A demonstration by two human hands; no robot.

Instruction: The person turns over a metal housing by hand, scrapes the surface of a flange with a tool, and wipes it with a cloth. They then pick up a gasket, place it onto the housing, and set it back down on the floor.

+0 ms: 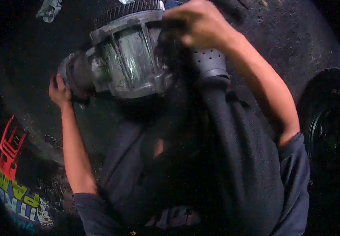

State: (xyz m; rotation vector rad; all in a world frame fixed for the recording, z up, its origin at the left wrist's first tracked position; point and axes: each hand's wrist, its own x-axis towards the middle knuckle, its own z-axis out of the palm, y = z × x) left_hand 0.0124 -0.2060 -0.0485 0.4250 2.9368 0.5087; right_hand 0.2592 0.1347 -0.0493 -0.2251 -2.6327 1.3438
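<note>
A large metal differential housing (130, 59) with ribbed sides lies on the dark floor in front of me. A toothed ring gear (128, 10) shows along its far edge. My left hand (61, 91) is closed around the narrower left end of the housing. Over the housing's upper right side is my right hand (199, 25), blurred by motion. Its fingers look curled in, and whatever they hold is hidden in shadow. The housing's right end is too dark to make out.
My foot in a grey perforated clog (210, 63) stands close to the housing's right. A red plastic piece (10, 151) and colourful lettering (20, 196) are at the lower left. A metal part (50, 10) lies at the top left. A dark round object (325, 122) stands at the right.
</note>
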